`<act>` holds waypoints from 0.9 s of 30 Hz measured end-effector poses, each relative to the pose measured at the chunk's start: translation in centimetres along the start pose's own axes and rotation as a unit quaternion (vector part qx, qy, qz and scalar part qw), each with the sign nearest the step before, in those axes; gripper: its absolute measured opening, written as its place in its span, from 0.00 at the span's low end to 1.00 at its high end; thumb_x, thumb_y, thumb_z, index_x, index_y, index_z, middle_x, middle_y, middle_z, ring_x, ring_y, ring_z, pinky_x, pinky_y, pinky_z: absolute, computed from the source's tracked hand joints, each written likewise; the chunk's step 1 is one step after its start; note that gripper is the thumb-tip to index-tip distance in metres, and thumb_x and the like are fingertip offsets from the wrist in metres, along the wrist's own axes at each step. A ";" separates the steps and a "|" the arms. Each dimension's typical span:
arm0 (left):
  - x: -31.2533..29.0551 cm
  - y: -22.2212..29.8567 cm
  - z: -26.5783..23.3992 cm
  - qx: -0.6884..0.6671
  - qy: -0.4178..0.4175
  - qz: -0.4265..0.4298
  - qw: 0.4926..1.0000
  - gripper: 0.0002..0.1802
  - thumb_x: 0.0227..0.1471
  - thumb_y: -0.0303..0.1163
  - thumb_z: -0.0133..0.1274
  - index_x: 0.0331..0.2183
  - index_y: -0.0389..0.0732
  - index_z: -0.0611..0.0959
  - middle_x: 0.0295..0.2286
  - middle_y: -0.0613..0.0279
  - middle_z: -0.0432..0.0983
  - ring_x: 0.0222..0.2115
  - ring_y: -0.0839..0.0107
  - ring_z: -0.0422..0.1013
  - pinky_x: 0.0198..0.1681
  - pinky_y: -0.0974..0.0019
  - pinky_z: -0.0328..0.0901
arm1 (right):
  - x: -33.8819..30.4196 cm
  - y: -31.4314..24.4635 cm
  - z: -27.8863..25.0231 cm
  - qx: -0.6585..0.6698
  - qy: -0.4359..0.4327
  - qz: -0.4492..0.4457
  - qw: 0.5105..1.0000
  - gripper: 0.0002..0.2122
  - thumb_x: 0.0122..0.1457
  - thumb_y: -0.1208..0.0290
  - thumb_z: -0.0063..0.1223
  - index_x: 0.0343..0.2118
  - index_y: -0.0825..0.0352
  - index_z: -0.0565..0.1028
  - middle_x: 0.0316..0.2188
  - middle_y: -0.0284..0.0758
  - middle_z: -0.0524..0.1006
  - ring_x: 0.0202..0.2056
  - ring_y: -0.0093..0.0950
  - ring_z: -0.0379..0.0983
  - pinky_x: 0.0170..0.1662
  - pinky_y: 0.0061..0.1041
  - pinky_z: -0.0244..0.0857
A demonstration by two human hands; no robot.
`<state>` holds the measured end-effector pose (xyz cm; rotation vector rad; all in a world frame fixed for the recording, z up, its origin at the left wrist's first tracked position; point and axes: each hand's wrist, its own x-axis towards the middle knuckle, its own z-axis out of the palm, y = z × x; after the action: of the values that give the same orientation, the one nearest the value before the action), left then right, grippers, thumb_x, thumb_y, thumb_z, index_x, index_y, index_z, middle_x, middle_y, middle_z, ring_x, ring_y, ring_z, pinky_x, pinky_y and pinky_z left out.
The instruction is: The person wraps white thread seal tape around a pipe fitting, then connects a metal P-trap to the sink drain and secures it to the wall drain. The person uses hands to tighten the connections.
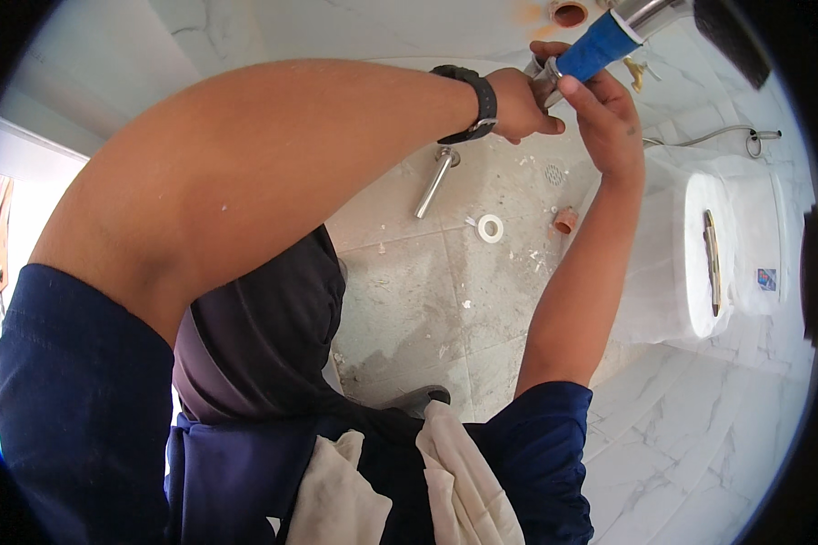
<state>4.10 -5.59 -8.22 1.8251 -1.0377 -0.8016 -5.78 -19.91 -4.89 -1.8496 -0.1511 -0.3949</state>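
A shiny metal tube with a blue sleeve (600, 45) slants in from the upper right, and a metal fitting (545, 84) sits at its lower end. My left hand (521, 104), with a black watch on its wrist, is closed on that fitting. My right hand (607, 118) comes up from below and to the right, its thumb against the fitting and its fingers behind the blue sleeve. Part of the fitting is hidden by my fingers. Beyond my right hand, a small brass-coloured valve (637, 74) shows against the white wall.
On the dusty tiled floor lie a chrome pipe (433, 186), a roll of white tape (489, 228) and an orange-brown pipe piece (565, 220), near a round drain (554, 174). A plastic-wrapped toilet (673, 245) stands right, a pen-like object (712, 263) on it. A flexible hose (718, 133) lies behind.
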 end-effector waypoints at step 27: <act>0.7 -0.8 0.1 0.061 0.022 0.004 0.998 0.26 0.50 0.52 0.65 0.37 0.37 0.83 0.22 0.59 0.81 0.22 0.69 0.80 0.32 0.65 0.73 | -0.6 1.0 3.9 0.071 0.256 -0.033 0.964 0.17 0.58 0.61 0.63 0.44 0.69 0.81 0.38 0.34 0.82 0.42 0.26 0.76 0.51 0.29 0.67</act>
<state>4.65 -6.04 -9.05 1.9327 -1.0854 -0.7040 -5.28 -16.47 -7.01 -1.5504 0.1112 -0.8710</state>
